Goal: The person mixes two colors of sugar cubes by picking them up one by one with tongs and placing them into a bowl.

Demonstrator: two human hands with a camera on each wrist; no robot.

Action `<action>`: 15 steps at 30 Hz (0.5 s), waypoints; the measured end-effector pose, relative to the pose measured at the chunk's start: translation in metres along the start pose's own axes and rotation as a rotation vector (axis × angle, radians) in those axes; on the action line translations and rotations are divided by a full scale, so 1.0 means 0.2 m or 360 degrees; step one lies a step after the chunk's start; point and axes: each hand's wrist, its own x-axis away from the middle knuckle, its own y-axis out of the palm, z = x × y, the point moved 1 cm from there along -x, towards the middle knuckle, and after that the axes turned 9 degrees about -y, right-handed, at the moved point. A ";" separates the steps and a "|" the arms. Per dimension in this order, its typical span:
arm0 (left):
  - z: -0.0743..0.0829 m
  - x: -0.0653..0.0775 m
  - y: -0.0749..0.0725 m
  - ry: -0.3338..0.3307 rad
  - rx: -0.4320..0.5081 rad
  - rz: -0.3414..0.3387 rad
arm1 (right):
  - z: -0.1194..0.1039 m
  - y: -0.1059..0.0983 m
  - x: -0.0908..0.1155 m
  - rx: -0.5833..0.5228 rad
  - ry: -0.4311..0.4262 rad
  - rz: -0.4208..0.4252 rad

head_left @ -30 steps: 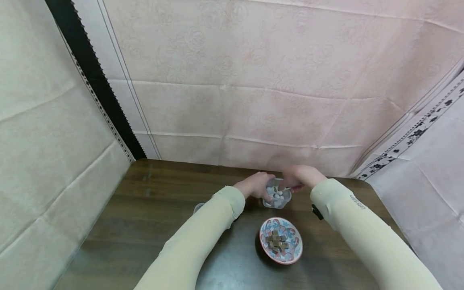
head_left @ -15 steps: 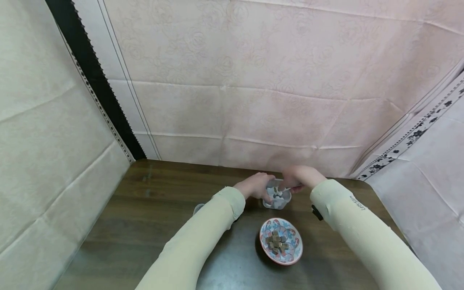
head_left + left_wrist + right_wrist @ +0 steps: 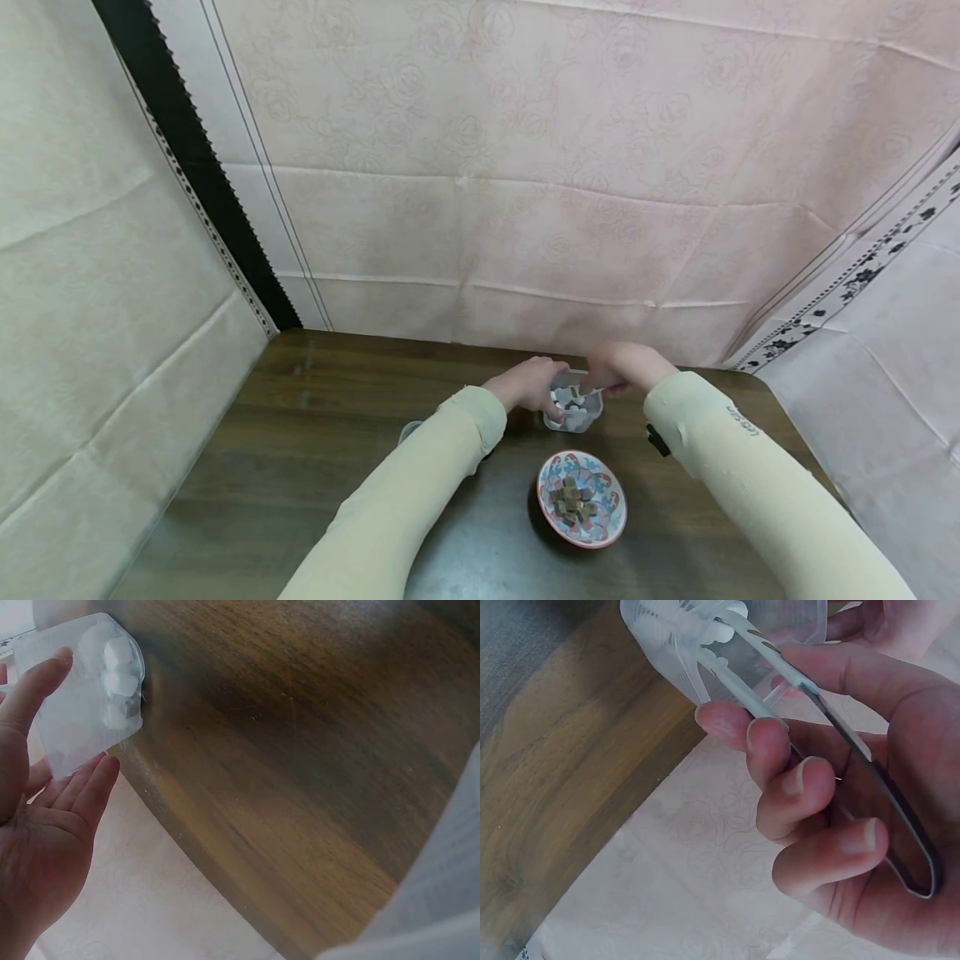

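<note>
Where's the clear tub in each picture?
Head: the tub is right of the middle, below centre, between the left hand and the right hand.
Left wrist: top left corner, by the left hand's thumb.
Right wrist: top middle, cut off by the picture's edge.
Shared landmark: the brown table.

In front of you hangs a pale pink cloth (image 3: 562,150) with faint roses and creases. A black strip (image 3: 202,175) with a jagged edge separates it from the whitish cloth (image 3: 97,275) on your left. To your right, a border of black flowers (image 3: 864,275) slants downward. Light shines off your brown wooden surface (image 3: 337,408).
</note>
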 end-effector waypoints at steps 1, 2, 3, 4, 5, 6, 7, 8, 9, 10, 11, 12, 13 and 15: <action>0.00 0.00 0.00 0.0000 -0.0005 0.0004 | 0.00 0.00 0.00 -0.0005 0.0005 0.0004; 0.00 0.00 0.00 0.0002 -0.0007 0.0004 | 0.00 0.00 0.00 -0.0012 0.0014 0.0011; 0.00 0.00 0.00 0.0005 -0.0003 0.0004 | 0.00 0.00 0.01 -0.0011 0.0021 0.0016; 0.00 0.01 0.00 0.0006 0.0002 0.0003 | 0.00 0.00 0.01 -0.0010 0.0033 0.0025; 0.00 0.01 -0.01 0.0007 0.0011 0.0001 | 0.00 0.00 0.01 -0.0009 0.0043 0.0033; 0.00 0.01 -0.01 0.0005 0.0017 -0.0001 | 0.00 0.00 0.01 -0.0007 0.0040 0.0039; 0.00 0.01 -0.01 0.0003 0.0023 -0.0003 | 0.00 0.00 0.00 -0.0002 0.0039 0.0046; 0.00 0.01 -0.01 0.0003 0.0029 -0.0003 | 0.00 0.00 0.00 0.0000 0.0030 0.0052; 0.00 0.01 -0.01 0.0004 0.0028 0.0001 | 0.00 0.01 0.00 0.0004 0.0023 0.0052; 0.00 0.01 -0.01 0.0006 0.0022 0.0004 | 0.00 0.01 0.00 0.0006 0.0013 0.0051; 0.00 0.01 -0.01 0.0010 0.0013 0.0010 | 0.00 0.02 -0.01 0.0010 0.0001 0.0051; 0.00 0.01 -0.01 0.0015 0.0008 0.0017 | 0.01 0.02 -0.01 0.0016 -0.0014 0.0049; 0.00 0.01 -0.01 0.0023 0.0003 0.0021 | 0.02 0.03 -0.01 0.0020 -0.0027 0.0050; 0.00 0.01 0.00 0.0032 -0.0002 0.0028 | 0.03 0.04 -0.01 0.0028 -0.0047 0.0050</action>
